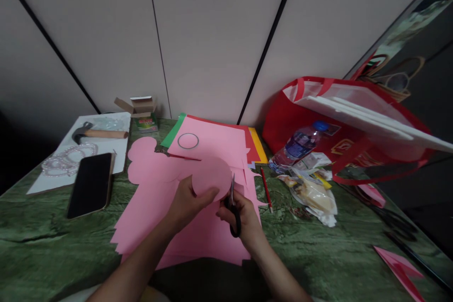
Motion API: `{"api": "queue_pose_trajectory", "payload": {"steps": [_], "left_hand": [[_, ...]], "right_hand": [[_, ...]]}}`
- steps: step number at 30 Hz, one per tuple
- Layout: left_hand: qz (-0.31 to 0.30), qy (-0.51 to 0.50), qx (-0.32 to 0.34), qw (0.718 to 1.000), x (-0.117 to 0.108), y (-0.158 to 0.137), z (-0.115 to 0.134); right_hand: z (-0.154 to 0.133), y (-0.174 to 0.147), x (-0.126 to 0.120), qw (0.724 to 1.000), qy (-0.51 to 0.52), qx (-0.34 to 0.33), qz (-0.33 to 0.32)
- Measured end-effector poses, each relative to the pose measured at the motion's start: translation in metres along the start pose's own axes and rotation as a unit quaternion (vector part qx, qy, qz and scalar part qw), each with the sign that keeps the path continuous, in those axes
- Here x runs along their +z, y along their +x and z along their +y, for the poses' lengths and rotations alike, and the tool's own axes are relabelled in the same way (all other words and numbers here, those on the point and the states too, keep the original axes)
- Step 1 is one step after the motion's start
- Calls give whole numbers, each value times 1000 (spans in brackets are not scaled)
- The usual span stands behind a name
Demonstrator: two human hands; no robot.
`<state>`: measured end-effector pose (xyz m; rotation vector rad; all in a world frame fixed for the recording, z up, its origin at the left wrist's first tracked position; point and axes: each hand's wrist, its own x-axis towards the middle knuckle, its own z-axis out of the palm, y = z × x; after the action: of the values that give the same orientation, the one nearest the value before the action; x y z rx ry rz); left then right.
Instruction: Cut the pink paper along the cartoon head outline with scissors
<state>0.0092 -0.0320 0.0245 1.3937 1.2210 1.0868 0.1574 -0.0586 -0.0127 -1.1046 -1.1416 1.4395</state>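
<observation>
My left hand point(191, 200) is closed on a rounded piece of pink paper point(211, 174), thumb on top and the other fingers hidden beneath. In my right hand point(242, 214) is a pair of scissors point(232, 203) with black handles, its blades pointing up and away along the paper's right edge. Several pink sheets point(148, 212) lie under both hands. Cut pink rounds point(142, 153) rest at the upper left of that pile. A thin ring point(188, 140) lies on a pink sheet farther back.
At left are a hammer point(102, 133), bead strings point(71, 158) and a phone point(90, 184). A small open box point(146, 120) stands by the wall. On the right are a red pencil point(266, 188), a water bottle point(297, 146), a plastic wrapper point(316, 193) and a red bag point(283, 108).
</observation>
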Motion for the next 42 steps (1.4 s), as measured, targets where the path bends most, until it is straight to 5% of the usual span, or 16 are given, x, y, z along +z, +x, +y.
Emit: {"api": "queue_pose_trajectory", "payload": {"steps": [27,33,38,42], "left_hand": [[-12,19,2,1000,-1,1,4],[123,-31,-40,991,-20,17,-2],[241,-99,-52,964,-61,43,-26],[274,-137,-89,948,-87,56,-39]], "right_hand": [[-3,-1,1,999,-18,20,39],[5,0,1,998,-17,-6,56],[2,-7,5,992,-97,-17,-76],[-1,-16,5,946,-227,-26,-231]]}}
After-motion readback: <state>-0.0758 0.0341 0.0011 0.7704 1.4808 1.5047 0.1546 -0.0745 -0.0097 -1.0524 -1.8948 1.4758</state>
